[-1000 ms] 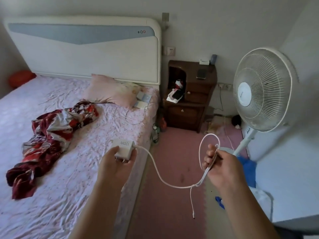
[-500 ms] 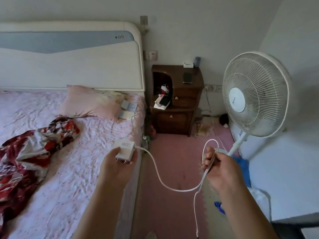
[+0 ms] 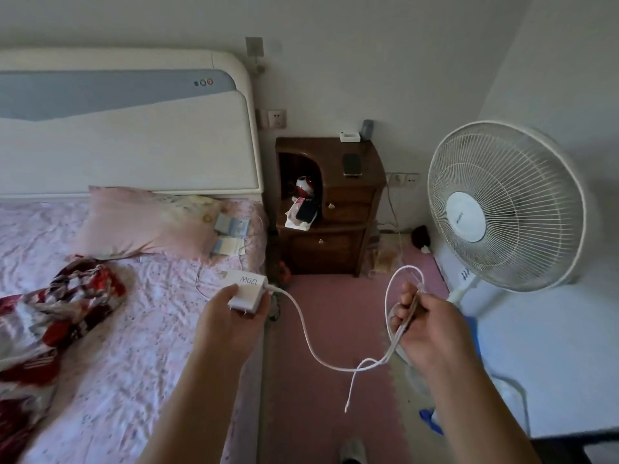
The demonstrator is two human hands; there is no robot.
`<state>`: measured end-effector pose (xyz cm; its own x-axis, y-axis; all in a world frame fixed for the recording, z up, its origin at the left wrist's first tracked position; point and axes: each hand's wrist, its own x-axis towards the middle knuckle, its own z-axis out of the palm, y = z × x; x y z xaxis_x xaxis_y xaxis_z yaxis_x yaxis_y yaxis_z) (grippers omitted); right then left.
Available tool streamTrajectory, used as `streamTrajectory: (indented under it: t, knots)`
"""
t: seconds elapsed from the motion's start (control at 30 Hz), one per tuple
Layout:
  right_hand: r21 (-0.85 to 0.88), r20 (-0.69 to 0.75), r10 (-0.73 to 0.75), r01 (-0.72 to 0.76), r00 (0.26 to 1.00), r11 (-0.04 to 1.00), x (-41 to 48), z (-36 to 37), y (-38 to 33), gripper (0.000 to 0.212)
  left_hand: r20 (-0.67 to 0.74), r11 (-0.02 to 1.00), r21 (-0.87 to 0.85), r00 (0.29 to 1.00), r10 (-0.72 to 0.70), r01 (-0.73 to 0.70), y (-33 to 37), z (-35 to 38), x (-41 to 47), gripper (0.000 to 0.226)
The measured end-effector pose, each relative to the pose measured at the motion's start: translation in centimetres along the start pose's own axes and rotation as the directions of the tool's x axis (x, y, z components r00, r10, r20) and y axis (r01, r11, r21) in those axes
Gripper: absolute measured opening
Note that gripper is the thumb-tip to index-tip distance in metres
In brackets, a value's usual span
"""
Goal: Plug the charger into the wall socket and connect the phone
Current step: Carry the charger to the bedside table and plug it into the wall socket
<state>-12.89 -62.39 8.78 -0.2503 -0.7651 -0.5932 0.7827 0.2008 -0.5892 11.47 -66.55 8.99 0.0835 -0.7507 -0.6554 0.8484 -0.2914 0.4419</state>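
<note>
One charger [image 3: 247, 293] gripped in the left hand [image 3: 231, 326]; its one cable [image 3: 303, 329] looped in the clenched right hand [image 3: 425, 329]; beyond them, one phone [image 3: 351, 164].

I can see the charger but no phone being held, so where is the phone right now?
In the head view, the phone lies flat on top of the dark wooden nightstand, right of the bed's headboard and left of the white fan.

A home bedroom: a bed [image 3: 100, 329] with pink sheets and a pillow [image 3: 144, 222] lies left of the left hand [image 3: 231, 323], a dark wooden nightstand [image 3: 335, 209] stands beyond it, and a standing fan [image 3: 502, 209] rises above the right hand [image 3: 425, 329].
</note>
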Motion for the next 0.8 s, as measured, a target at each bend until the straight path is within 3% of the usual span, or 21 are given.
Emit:
streamTrajectory:
  t: [0.2,0.8]
  knots:
    - [-0.05,0.025,0.028,-0.027,0.999,0.998,4.9,1.2,-0.9,0.031,-0.045,1.0,-0.015,0.999,0.005,-0.006,-0.5,2.5,3.6,0.042]
    - [-0.114,0.095,0.117,-0.106,0.989,0.988,19.3,7.3,-9.4,0.026,-0.097,0.995,-0.072,0.993,0.064,-0.071,-2.5,14.0,13.6,0.041]
